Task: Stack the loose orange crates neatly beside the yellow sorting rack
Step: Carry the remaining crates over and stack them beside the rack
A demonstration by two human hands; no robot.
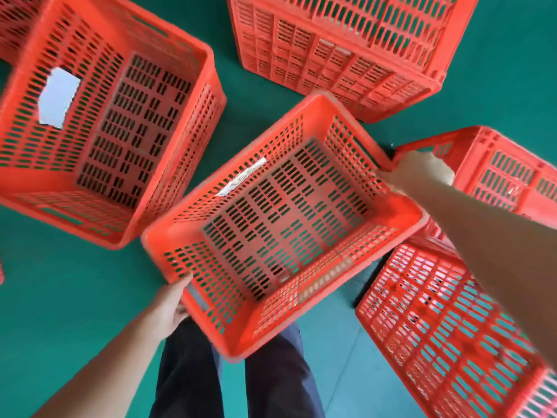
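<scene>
Right hand (pixel 417 173), left hand (pixel 170 306) grip one crate (pixel 280 224); neighbouring crates (pixel 99 122) crowd round.

No text is legible: the white label (pixel 242 176) on the held crate (pixel 283 224) is blurred.

Green floor (pixel 60 297) — labelled orange crate (pixel 120 122) left, second crate (pixel 331 55) beyond, third crate (pixel 446 333) near right.
</scene>
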